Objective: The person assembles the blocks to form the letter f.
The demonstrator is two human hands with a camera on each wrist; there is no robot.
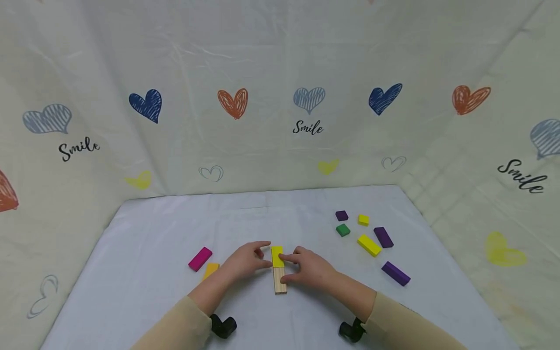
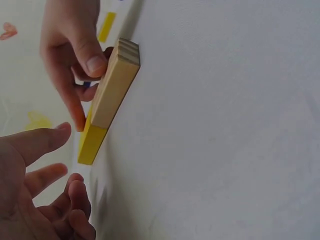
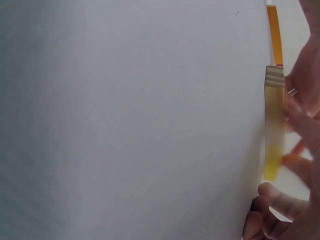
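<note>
Near the lower middle of the head view, a yellow block (image 1: pixel 277 256) and a plain wooden block (image 1: pixel 279 280) lie end to end in one line on the white table (image 1: pixel 131 272), the yellow one farther from the person. The left hand (image 1: pixel 246 260) sits just left of the yellow block, its forefinger stretched toward the block's far end and its thumb near the side; the fingers look relaxed and spread, and the left wrist view shows them apart from the block rather than around it. The right hand (image 1: pixel 306 266) comes in from the right, with the forefinger tip at the yellow block's edge and the thumb against the side of the wooden block, so it appears to pinch the pair lightly, though the contact is hard to judge.

To the left of the left hand lie a pink block (image 1: pixel 200 258) and, partly hidden by the wrist, an orange block (image 1: pixel 210 270). In the right half of the table are a small purple cube (image 1: pixel 341 215), a small yellow cube (image 1: pixel 363 219), a green cube (image 1: pixel 343 230), a long yellow block (image 1: pixel 369 245), a purple block (image 1: pixel 383 237) just beside it, and another purple block (image 1: pixel 395 273) nearer the person.
</note>
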